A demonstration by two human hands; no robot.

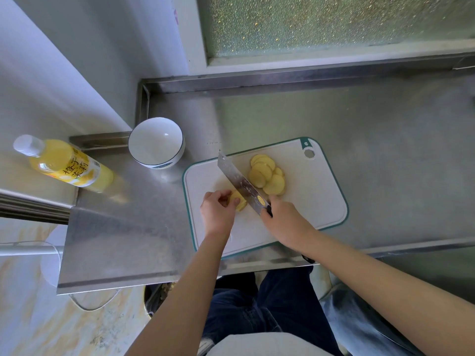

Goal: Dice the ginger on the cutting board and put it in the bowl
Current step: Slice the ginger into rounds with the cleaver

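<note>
Soft daylight from the frosted window beyond the fingertips lights the steel counter evenly, with faint glare, weak shadows and wide-angle bending at the edges.

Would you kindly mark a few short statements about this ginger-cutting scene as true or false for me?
1. The white bowl with a dark rim already holds diced ginger. False: it is empty.
2. The right hand grips the steel cleaver. True.
3. The pale yellow ginger slices lie on the far side of the blade from the left hand. True.
4. The yellow drink bottle stands on the white, teal-edged cutting board. False: it sits off the board, beyond the bowl.
5. The left hand steadies the uncut ginger piece. True.
</note>
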